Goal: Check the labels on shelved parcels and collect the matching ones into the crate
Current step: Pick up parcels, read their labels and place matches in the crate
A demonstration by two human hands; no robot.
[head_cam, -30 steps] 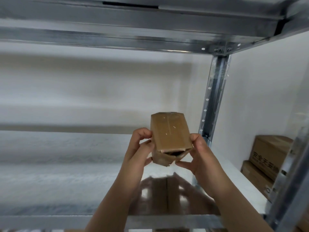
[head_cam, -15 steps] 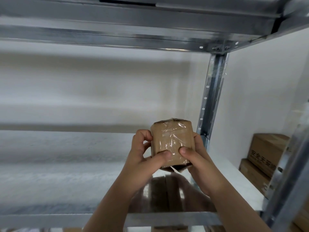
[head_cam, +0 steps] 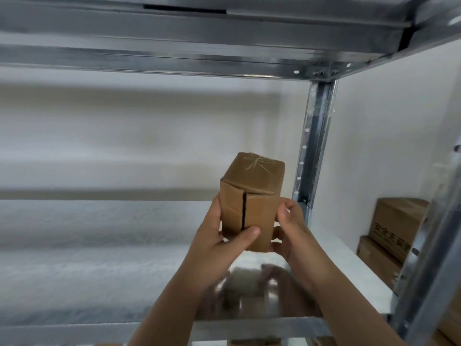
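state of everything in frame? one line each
small parcel: held above the shelf, flap seam gaping toward camera, no label visible.
left hand: grips parcel, thumb across its front.
right hand: holds parcel's right side.
shelf: shiny metal, reflecting the hands.
printed cartons: stacked two high, at right.

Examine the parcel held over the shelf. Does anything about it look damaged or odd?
Yes: the cardboard parcel, held by the left hand and right hand, shows a dark open slit between its facing flaps.
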